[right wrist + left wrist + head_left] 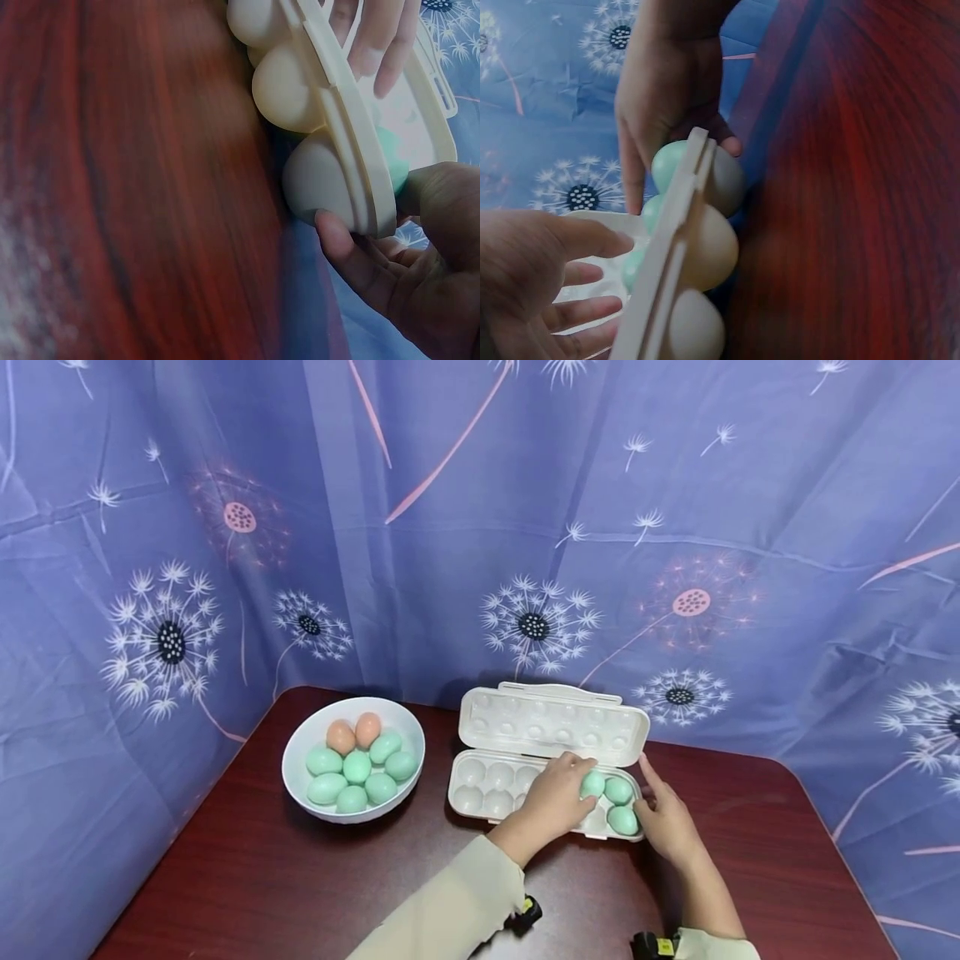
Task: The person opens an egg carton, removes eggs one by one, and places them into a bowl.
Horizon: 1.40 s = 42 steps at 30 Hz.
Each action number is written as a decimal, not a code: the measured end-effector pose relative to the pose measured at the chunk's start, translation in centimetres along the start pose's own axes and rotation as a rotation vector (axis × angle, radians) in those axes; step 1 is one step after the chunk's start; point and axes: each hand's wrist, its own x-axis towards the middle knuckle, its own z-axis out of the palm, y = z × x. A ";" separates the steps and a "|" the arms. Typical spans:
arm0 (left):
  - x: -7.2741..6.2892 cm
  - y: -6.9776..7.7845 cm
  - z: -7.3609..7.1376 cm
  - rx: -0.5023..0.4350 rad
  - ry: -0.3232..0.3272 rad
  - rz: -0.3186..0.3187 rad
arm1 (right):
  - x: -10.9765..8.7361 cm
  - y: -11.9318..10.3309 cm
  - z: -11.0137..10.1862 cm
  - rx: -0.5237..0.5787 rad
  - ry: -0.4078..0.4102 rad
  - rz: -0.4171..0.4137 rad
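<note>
An off-white plastic egg carton (469, 799) lies on the table with its lid (551, 724) tilted back. Three pale green eggs sit at its right end: one (592, 783) beside the left fingers, another (618, 790) at the back, a third (622, 819) at the front corner. Over the carton, my left hand (557, 799) has its fingers spread and extended, as the left wrist view shows. My right hand (667, 820) grips the carton's right end; in the right wrist view a fingertip (335, 229) presses the outside of an end cup.
To the left stands a white bowl (294, 777) holding several green eggs (357, 767) and two brown eggs (341, 737). The dark red wooden table (360, 877) ends at a blue dandelion-print curtain (427, 610) close behind the carton lid.
</note>
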 end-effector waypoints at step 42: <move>0.2 0.6 2.1 0.103 0.124 0.047 | -0.1 -0.1 0.1 -0.004 0.005 -0.001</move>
